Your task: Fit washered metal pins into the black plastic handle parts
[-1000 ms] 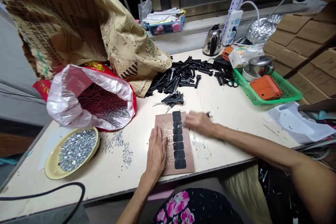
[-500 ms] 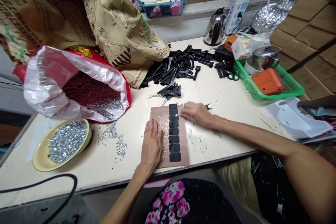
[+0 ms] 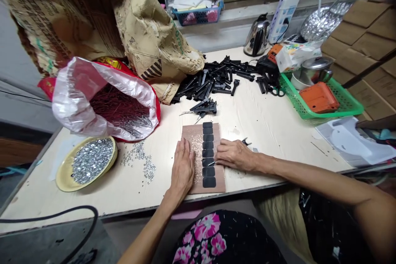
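A brown board lies at the table's front edge, bearing a column of black rounded-rectangle pieces and a scatter of tiny pale bits. My left hand rests flat on the board's left side, fingers stretched out. Over the right edge of the board, my right hand is closed, its fingertips beside the lower black pieces. From them pokes a thin, light metallic tip; its kind is unclear. A dark forked end shows just beyond the same hand.
Left of the board are loose silvery bits, a yellow bowl of small metal parts and a white-lined bag of thin pins. Black plastic parts are heaped behind. At right stand a green basket and a steel kettle.
My right hand has come nearer along the black column, from its upper pieces to the lower ones. The left hand stays on the board. The whole view has shifted slightly.
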### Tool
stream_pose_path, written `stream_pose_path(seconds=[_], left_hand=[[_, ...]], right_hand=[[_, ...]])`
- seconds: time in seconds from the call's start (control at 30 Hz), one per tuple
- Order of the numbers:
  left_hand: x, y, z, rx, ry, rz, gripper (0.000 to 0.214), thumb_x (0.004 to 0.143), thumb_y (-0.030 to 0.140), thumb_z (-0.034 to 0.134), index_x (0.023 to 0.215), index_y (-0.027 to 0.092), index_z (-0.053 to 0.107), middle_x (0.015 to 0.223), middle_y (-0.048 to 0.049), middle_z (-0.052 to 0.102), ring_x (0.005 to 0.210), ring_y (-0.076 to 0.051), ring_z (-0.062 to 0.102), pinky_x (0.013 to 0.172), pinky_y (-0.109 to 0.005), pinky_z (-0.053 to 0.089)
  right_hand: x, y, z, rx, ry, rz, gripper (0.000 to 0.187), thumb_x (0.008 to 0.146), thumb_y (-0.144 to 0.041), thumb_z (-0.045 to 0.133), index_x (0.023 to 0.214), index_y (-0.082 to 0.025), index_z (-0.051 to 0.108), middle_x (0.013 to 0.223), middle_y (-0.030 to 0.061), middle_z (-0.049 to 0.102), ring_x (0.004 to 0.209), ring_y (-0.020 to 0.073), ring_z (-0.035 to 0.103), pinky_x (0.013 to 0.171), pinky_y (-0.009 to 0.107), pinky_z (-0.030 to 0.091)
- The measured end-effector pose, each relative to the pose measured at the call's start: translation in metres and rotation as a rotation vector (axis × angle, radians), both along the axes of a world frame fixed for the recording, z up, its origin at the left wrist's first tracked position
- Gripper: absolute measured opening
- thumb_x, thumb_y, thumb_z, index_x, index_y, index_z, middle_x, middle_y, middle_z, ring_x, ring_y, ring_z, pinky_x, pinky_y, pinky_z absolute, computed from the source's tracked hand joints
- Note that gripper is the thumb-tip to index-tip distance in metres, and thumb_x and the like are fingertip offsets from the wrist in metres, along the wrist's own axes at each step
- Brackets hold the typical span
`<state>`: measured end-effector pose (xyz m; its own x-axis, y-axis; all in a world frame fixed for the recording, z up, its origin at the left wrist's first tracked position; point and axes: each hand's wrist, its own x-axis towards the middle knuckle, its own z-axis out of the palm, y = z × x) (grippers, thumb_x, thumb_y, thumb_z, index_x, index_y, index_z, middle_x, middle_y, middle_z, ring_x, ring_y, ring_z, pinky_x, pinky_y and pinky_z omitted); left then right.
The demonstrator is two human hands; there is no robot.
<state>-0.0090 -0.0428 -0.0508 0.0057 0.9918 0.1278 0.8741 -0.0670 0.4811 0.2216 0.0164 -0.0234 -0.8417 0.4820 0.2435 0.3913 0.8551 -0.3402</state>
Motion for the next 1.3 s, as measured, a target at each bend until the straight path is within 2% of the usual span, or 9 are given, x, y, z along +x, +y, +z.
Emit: stream_pose_path(seconds=[0.23, 0.43, 0.6, 0.7, 0.8, 0.9, 1.03, 1.13, 1.3], left_hand=[[-0.002, 0.0, -0.006, 0.042, 0.003, 0.013, 0.051, 0.095, 0.033, 0.029, 0.14, 0.01, 0.033, 0.151, -0.015, 0.026, 0.14, -0.026, 0.017, 0.113, -0.049, 0.024], [-0.005, -0.003, -0.013, 0.086, 0.009, 0.004, 0.051, 0.095, 0.031, 0.029, 0.141, 0.009, 0.032, 0.15, -0.0164, 0.027, 0.14, -0.027, 0.019, 0.111, -0.051, 0.027], [-0.008, -0.003, -0.019, 0.079, 0.004, 0.021, 0.051, 0.095, 0.031, 0.03, 0.141, 0.01, 0.032, 0.15, -0.0161, 0.026, 0.14, -0.027, 0.02, 0.111, -0.05, 0.028], [-0.004, -0.004, -0.017, 0.073, 0.017, 0.032, 0.05, 0.095, 0.03, 0.031, 0.14, 0.007, 0.033, 0.149, -0.0177, 0.029, 0.139, -0.028, 0.021, 0.11, -0.05, 0.03], [0.002, -0.008, -0.007, 0.096, 0.029, 0.041, 0.047, 0.095, 0.027, 0.033, 0.138, 0.009, 0.036, 0.148, -0.017, 0.031, 0.139, -0.028, 0.024, 0.108, -0.049, 0.034], [-0.004, -0.013, 0.009, 0.2, 0.019, 0.035, 0.039, 0.094, 0.022, 0.037, 0.131, 0.014, 0.047, 0.141, -0.0137, 0.043, 0.134, -0.026, 0.034, 0.104, -0.045, 0.04], [-0.049, -0.025, 0.027, 0.319, 0.072, 0.239, 0.028, 0.091, 0.021, 0.045, 0.114, 0.018, 0.061, 0.104, -0.0097, 0.062, 0.101, -0.023, 0.054, 0.083, -0.039, 0.05], [-0.096, -0.034, 0.032, 0.286, 0.192, 0.372, 0.023, 0.089, 0.023, 0.05, 0.103, 0.016, 0.066, 0.091, -0.0095, 0.062, 0.089, -0.023, 0.051, 0.075, -0.036, 0.047], [-0.135, -0.03, 0.027, 0.167, 0.324, 0.284, 0.024, 0.089, 0.028, 0.05, 0.095, 0.018, 0.07, 0.082, -0.0081, 0.061, 0.082, -0.022, 0.046, 0.071, -0.033, 0.041]], right_hand=[[0.005, 0.015, -0.002, -0.049, 0.088, -0.261, 0.023, 0.094, -0.032, 0.047, 0.09, -0.019, 0.065, 0.082, 0.0038, 0.061, 0.078, 0.0152, 0.05, 0.059, 0.025, 0.04], [-0.013, -0.016, -0.007, 0.017, 0.067, -0.068, 0.027, 0.095, -0.024, 0.043, 0.076, -0.018, 0.062, 0.071, 0.002, 0.058, 0.069, 0.0144, 0.05, 0.05, 0.025, 0.037], [0.033, -0.001, -0.016, 0.027, 0.034, -0.48, 0.02, 0.094, -0.026, 0.045, 0.089, -0.02, 0.064, 0.08, 0.004, 0.061, 0.075, 0.0166, 0.053, 0.056, 0.027, 0.038], [0.04, 0.018, -0.008, 0.11, -0.08, -0.519, 0.021, 0.093, -0.032, 0.048, 0.084, -0.022, 0.065, 0.08, 0.0035, 0.062, 0.076, 0.0187, 0.052, 0.062, 0.03, 0.036], [0.01, 0.046, 0.009, 0.219, -0.053, -0.475, 0.025, 0.094, -0.035, 0.046, 0.089, -0.021, 0.065, 0.086, 0.0048, 0.063, 0.079, 0.0189, 0.051, 0.07, 0.032, 0.034], [-0.046, 0.083, 0.017, 0.286, -0.019, -0.435, 0.028, 0.095, -0.035, 0.042, 0.092, -0.019, 0.065, 0.089, 0.0063, 0.062, 0.084, 0.0192, 0.049, 0.071, 0.03, 0.032], [-0.11, 0.121, 0.004, 0.326, -0.19, -0.428, 0.024, 0.091, -0.038, 0.05, 0.096, -0.019, 0.064, 0.093, 0.0076, 0.06, 0.088, 0.0222, 0.048, 0.069, 0.031, 0.029], [-0.128, 0.133, -0.009, 0.303, -0.314, -0.429, 0.022, 0.092, -0.033, 0.048, 0.095, -0.019, 0.064, 0.096, 0.0078, 0.06, 0.087, 0.0222, 0.048, 0.067, 0.031, 0.028], [-0.127, 0.133, -0.015, 0.268, -0.386, -0.454, 0.022, 0.093, -0.019, 0.041, 0.099, -0.016, 0.062, 0.1, 0.0098, 0.058, 0.086, 0.0211, 0.048, 0.064, 0.029, 0.029]])
